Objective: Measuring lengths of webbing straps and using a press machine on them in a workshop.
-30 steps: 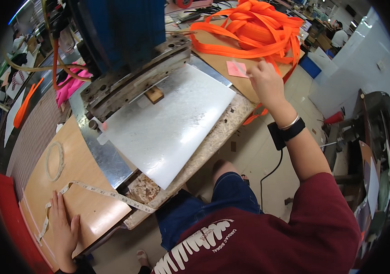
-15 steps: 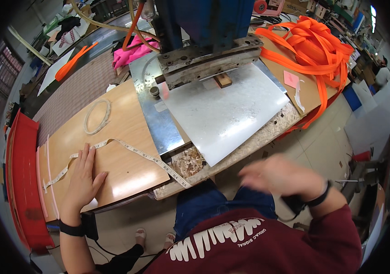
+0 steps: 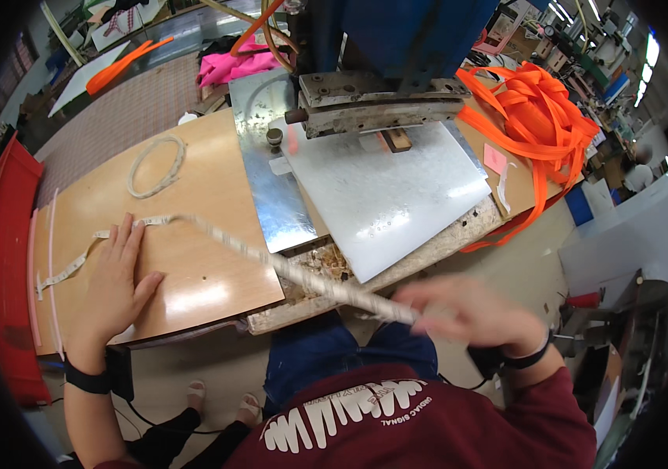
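Note:
My left hand (image 3: 117, 289) lies flat on a light wooden board (image 3: 201, 254), thumb spread, its fingertips on a white tape measure (image 3: 307, 275). From there the tape runs left in loose waves toward two thin pale pink strips (image 3: 55, 270) by the board's left edge. On the other side it stretches across the board and past the table edge to my right hand (image 3: 467, 309). That hand is blurred, its fingers closed around the tape in front of my body. A pale coiled loop (image 3: 170, 181) rests on the board beyond my left hand.
A blue press (image 3: 408, 47) with a metal bar stands over a translucent white sheet (image 3: 404, 207) and a small wooden block (image 3: 399, 141). Orange strapping (image 3: 541, 117) is heaped at the right. A red panel (image 3: 5, 273) borders the left side. Someone's feet (image 3: 197, 395) show below the table.
My right hand, apart from the tape half a second ago, now has hold of it. The tape's loose right part is lifted and drawn rightward. The whole view has shifted slightly.

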Available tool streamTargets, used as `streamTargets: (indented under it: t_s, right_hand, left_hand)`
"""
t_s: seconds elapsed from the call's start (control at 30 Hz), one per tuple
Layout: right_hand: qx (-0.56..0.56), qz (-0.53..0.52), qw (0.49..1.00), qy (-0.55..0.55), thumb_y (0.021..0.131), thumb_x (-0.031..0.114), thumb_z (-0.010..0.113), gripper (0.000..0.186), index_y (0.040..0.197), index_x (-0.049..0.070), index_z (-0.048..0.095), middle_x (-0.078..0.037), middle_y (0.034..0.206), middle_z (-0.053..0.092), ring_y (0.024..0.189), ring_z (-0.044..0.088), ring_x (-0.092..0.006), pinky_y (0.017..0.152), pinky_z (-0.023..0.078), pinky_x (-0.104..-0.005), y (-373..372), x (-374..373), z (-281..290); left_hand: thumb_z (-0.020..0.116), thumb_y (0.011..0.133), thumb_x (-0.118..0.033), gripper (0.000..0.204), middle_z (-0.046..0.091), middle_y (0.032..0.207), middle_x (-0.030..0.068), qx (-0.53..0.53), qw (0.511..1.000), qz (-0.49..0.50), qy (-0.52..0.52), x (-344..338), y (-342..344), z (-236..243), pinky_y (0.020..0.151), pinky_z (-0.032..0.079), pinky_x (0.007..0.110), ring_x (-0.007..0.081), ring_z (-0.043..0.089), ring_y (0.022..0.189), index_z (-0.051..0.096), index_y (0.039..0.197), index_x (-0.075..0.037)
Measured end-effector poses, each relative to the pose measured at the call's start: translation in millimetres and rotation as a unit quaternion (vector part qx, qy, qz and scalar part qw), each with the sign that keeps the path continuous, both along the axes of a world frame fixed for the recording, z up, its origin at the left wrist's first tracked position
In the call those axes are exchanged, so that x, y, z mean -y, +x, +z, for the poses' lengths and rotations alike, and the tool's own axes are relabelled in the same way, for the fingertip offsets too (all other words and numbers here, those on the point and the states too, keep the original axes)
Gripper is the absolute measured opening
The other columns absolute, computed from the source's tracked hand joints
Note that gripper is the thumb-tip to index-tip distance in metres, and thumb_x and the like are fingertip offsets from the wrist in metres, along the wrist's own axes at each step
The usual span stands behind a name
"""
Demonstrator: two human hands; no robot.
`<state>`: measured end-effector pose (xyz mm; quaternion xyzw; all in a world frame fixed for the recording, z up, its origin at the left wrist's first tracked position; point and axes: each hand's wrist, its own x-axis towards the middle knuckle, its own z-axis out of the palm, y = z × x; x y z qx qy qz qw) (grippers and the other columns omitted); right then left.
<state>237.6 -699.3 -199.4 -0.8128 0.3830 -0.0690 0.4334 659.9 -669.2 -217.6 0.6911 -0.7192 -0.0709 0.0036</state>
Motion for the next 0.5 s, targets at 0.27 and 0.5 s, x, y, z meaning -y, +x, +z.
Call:
streamTargets:
  t_s: [0.27,0.5]
  right_hand:
    - [-0.133,-0.084,0.854,-0.497,0.078,0.024,0.061,0.046,0.118,0.005,0.049,-0.022,0.118,0.047,0.11,0.045,-0.0365,0.089,0.039,-0.0402,39.2,52.3,-25.8]
    - [-0.145,-0.122,0.872,-0.451,0.085,0.035,0.051,0.056,0.126,0.0,0.038,-0.031,0.13,0.031,0.119,0.034,-0.0426,0.099,0.028,-0.0427,81.7,87.3,-46.9]
  left_hand:
    - [0.058,0.08,-0.023,0.067,0.02,0.142,0.0194,0.0,1.0,0.013,-0.006,-1.2,-2.1,-2.8,0.106,0.02,0.041,0.0382,0.019,0.13,0.025,0.135,-0.001]
    - [0.056,0.081,-0.024,0.066,0.02,0.142,0.0178,0.007,1.0,0.023,-0.008,-1.6,-3.8,-2.1,0.107,0.019,0.04,0.037,0.018,0.131,0.025,0.135,-0.002]
